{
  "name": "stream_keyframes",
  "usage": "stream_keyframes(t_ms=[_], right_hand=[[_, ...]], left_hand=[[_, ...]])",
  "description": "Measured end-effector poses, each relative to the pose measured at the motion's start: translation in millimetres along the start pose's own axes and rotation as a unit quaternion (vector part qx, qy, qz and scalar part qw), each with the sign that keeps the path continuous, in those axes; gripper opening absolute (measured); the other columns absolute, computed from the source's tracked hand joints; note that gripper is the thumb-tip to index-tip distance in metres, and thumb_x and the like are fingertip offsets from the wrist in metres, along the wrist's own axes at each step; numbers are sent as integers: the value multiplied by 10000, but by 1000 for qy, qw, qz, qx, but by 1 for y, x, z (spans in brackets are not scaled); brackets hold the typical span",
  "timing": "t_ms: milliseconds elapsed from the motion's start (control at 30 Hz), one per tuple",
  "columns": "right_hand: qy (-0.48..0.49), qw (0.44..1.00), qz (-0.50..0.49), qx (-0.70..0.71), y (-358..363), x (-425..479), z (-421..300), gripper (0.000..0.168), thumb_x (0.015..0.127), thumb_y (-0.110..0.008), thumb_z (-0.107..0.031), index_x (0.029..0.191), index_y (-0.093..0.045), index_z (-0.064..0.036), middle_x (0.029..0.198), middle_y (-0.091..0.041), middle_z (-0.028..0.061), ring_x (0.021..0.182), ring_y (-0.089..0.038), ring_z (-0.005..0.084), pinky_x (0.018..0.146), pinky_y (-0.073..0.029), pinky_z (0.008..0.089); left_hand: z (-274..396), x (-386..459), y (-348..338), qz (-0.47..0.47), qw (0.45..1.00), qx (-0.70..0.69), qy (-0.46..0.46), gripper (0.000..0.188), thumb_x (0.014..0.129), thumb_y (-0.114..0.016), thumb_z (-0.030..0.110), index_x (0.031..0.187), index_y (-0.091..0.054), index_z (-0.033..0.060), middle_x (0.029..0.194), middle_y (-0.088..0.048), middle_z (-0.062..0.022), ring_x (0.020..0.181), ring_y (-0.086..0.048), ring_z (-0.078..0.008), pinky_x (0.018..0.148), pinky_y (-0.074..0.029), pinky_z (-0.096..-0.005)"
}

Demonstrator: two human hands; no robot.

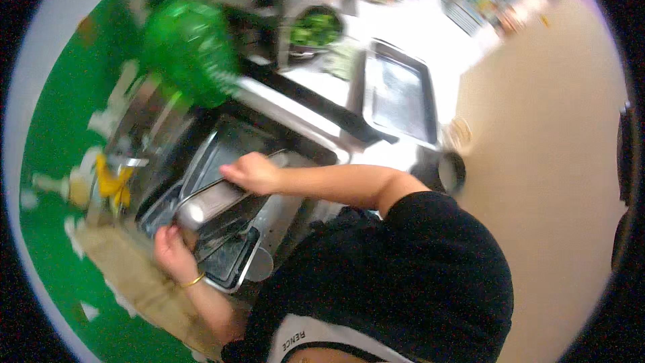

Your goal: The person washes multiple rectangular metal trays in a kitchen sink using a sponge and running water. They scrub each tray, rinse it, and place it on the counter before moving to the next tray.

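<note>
A shallow rectangular metal pan (216,204) is held tilted over a sink basin. My right hand (254,174) grips its upper right end. At the lower left end, my left hand (175,252), below a yellow bracelet, has its fingers at the pan's rim. Below and around it, several other metal trays lie in the sink, among them a tray (227,262) near my body and another tray (209,156) at the far side. Motion blur hides the fine detail of the fingers and trays.
A full green plastic bag (189,50) stands beyond the sink. On the counter are a bowl of chopped greens (317,27) and a rectangular metal tray (398,96). Yellow cloth or gloves (113,181) hang at the left, above a brown cloth or cardboard strip (131,267).
</note>
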State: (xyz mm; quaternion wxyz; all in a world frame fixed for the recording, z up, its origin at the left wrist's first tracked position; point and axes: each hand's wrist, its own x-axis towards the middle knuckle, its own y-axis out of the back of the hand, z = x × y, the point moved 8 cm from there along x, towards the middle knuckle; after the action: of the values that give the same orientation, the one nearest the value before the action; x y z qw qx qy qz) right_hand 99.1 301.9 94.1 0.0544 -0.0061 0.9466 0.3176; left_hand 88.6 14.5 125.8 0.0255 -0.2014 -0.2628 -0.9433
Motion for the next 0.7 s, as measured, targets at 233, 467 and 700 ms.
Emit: stream_keyframes(t_ms=[233, 467, 700], right_hand=[[261, 926, 270, -39, 60, -48, -57, 432, 923, -444, -343, 570, -547, -118, 578, -550, 122, 596, -516, 336, 672, -337, 440], [186, 946, 262, 39, 60, -69, -31, 548, 958, -381, -337, 501, -531, -75, 565, -558, 169, 590, -514, 410, 622, -368, 469], [245, 929, 265, 83, 103, -99, -12, 472, 932, -440, -345, 569, -567, -70, 613, -545, 186, 721, -536, 404, 669, -387, 476]], left_hand=[[70, -15, 57, 102, 970, 73, -210, 284, 928, -511, 191, 962, -635, -62, 855, -639, -151, 795, -603, -222, 714, -498, -343], [87, -39, 35, 37, 975, 208, -65, 343, 958, -504, 241, 1000, -622, -78, 829, -641, -181, 730, -579, -269, 721, -479, -368], [169, -90, 18, 118, 974, 82, -176, 416, 952, -513, 336, 820, -614, -46, 712, -596, -140, 638, -550, -277, 605, -458, -365]])
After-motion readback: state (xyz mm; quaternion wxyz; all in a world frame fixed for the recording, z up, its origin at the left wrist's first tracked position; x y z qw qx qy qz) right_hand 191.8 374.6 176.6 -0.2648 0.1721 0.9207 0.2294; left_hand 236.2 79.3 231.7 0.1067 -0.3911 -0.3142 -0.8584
